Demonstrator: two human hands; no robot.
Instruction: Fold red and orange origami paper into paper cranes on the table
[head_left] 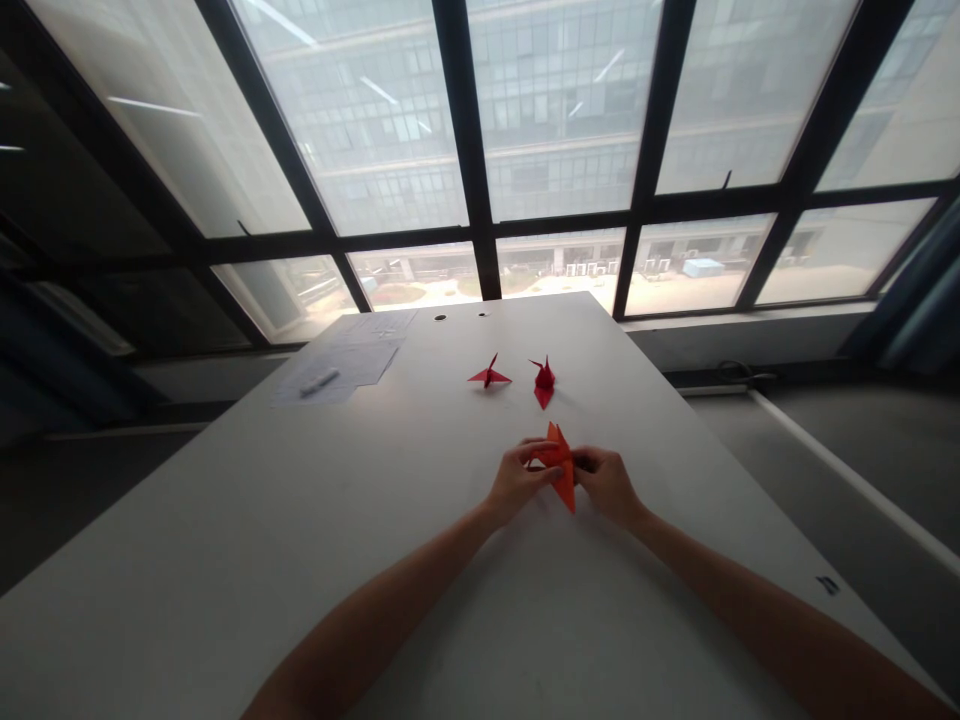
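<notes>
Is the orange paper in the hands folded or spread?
Folded: the orange origami piece shows pointed flaps, held between the left hand and right hand.

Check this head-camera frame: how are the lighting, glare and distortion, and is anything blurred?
Head view: bright windows backlight the scene, with pale glare on the white table. Head view: wide-angle distortion splays the window frames. Head view: the left hand, right hand and folded red paper look fairly sharp, with soft shadows beneath.

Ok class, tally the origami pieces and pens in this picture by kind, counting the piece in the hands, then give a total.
Red origami cranes on the white table: 2
Orange origami piece between the left hand and right hand: 1
Pen: 1
Total: 4
</notes>
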